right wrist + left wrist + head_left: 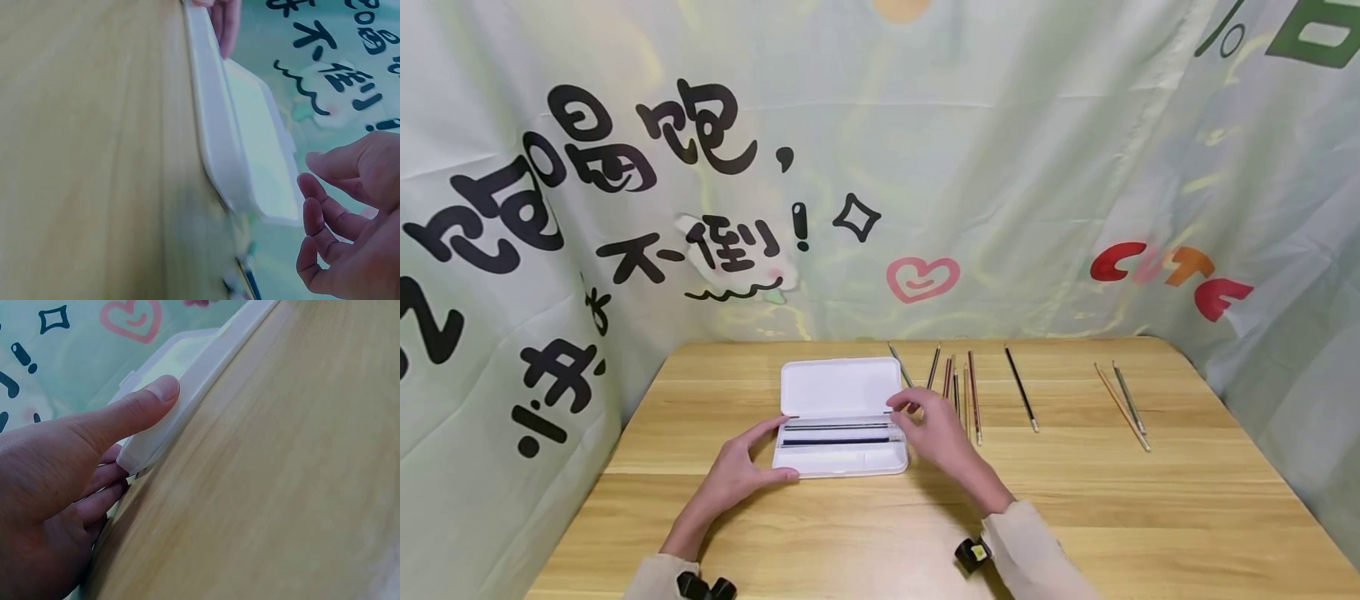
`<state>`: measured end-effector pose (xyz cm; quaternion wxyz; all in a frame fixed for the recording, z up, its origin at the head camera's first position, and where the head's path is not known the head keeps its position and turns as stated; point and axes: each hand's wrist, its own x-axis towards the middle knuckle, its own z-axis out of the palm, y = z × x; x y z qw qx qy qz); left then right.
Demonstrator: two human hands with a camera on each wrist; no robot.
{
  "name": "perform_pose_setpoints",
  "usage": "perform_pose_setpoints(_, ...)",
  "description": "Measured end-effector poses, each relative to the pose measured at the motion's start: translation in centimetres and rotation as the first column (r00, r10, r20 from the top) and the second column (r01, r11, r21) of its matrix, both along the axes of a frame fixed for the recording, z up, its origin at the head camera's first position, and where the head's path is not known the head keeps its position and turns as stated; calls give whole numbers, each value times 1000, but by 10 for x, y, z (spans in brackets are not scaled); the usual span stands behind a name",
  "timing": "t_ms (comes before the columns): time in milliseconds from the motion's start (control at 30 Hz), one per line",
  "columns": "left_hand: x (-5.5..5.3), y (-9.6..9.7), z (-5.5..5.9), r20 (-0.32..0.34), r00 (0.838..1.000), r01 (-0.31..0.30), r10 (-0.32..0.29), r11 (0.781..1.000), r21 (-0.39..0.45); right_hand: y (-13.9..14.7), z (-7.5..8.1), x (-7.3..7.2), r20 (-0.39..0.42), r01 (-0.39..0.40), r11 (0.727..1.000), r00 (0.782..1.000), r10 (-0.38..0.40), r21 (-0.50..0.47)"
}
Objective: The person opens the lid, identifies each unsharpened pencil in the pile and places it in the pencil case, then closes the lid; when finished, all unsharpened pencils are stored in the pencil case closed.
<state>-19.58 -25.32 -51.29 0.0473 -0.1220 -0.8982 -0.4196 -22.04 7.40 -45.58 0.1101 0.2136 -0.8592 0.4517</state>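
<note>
A white pencil case [842, 465] lies on the table with its lid [838, 387] tipped back. Two dark pencils [835, 442] run lengthwise inside it. My left hand [736, 473] grips the case's left end, the thumb at the front side and the fingers reaching round behind, as the left wrist view shows. Over the right end of the case hovers my right hand [936, 425]. Its fingers [331, 219] are loosely bent, the thumb stands a little apart from them, and nothing shows between them.
Several loose pencils [973, 392] lie just right of the case, partly behind my right hand. Farther right are a dark pencil [1021, 387] and two more pencils [1123, 404]. A printed curtain [1000, 208] hangs behind the wooden table [1075, 517].
</note>
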Motion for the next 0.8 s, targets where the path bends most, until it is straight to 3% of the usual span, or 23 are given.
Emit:
perform_pose_setpoints(300, -1, 1, 1, -1, 1000, 4, -4, 1000, -3, 49, 5, -4, -86, 143, 990, 986, -141, 17)
perform_pose_setpoints(433, -1, 1, 1, -8, 1000, 6, -6, 1000, -2, 68, 5, -9, -85, 207, 977, 976, -202, 54)
perform_pose_setpoints(800, 0, 0, 1, -14, 1000, 8, -8, 1000, 1, 101, -8, -19, 73, 284, 951, 953, -294, 125)
